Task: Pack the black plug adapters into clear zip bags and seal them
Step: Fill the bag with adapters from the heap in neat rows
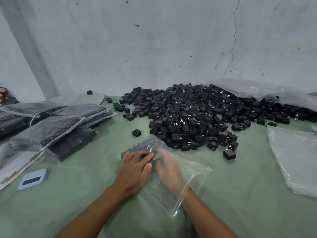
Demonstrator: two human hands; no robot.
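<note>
Right hand (169, 167) sits inside the limp, slippery zip bag (180, 179) at lower centre, finger state unclear; left hand (135, 170) presses flat, fingers straight, on rigid adapters (137, 146). Best gripped by its mouth.

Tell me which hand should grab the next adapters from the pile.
Probably the right hand: it is inside the clear bag on the side nearer the pile, while the left hand presses on the bag, steadying the adapters already inside.
</note>
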